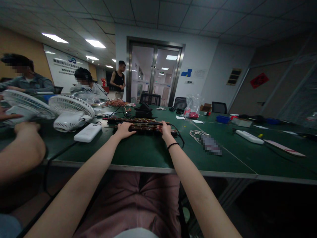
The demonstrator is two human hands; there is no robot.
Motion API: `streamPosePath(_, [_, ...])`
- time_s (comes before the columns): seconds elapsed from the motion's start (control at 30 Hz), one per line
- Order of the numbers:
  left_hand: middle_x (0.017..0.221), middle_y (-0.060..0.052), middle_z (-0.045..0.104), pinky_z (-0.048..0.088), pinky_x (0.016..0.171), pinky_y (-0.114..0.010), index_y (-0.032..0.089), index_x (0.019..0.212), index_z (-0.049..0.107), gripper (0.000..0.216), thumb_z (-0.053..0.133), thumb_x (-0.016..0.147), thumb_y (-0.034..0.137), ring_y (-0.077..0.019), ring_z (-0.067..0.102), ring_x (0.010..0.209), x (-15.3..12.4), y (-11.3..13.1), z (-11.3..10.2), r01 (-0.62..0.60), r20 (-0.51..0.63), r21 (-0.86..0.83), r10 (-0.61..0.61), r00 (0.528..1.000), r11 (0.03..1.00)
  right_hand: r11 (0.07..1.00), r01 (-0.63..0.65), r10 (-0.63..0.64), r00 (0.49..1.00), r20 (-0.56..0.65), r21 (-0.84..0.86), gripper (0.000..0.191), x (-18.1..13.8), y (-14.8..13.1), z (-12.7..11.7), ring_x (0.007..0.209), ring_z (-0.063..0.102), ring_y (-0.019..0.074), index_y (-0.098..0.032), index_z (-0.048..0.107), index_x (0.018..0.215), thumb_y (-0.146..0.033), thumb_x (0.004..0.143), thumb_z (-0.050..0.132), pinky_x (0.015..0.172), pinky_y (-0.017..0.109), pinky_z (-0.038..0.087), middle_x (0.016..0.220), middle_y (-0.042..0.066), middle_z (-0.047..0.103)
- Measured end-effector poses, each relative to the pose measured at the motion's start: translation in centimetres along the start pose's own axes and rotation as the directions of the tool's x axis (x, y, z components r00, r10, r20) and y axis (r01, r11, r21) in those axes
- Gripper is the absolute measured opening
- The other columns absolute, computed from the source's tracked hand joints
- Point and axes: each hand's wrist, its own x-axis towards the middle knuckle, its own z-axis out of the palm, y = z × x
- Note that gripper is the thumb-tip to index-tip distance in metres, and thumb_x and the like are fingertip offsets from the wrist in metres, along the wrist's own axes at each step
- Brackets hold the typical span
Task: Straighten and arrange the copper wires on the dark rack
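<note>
A stack of long, thin dark strips with fine copper-coloured marks [146, 127] lies crosswise on the green table; their exact kind is not clear. Over the left part of this stack my left hand [123, 130] is closed, thumb along the near side, the other fingers partly hidden. At the right end, my right hand [165, 129] grips the strips, thumb on top. A black cable [180, 132] curves out beside my right hand. Just behind the strips stands a black object [143, 111]. A white power bank [88, 132] lies left of my left hand.
Two white fans [70, 114] stand at the left, beside another person's arm [22, 148]. A blurred phone [211, 144] with a white cable lies to the right. Farther off are copper-coloured wires [119, 102], a clear plastic bag [193, 105] and a blue box [223, 119]. Several people are across the room.
</note>
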Motion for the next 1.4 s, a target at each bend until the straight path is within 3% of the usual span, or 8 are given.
streamPosePath(1.4, [0.128, -0.011, 0.057, 0.031, 0.096, -0.043, 0.022, 0.125, 0.056, 0.056, 0.053, 0.079, 0.053, -0.0308, 0.045, 0.120, -0.41, 0.62, -0.81, 0.039, 0.019, 0.033, -0.039, 0.999, 0.999, 1.000, -0.008, 0.008, 1.000, 0.027, -0.001, 0.014, 0.02, 0.19, -0.11, 0.045, 0.057, 0.0097, -0.016, 0.052, 0.077, -0.026, 0.087, 0.050, 0.038, 0.015, 0.038, 0.054, 0.002, 0.063])
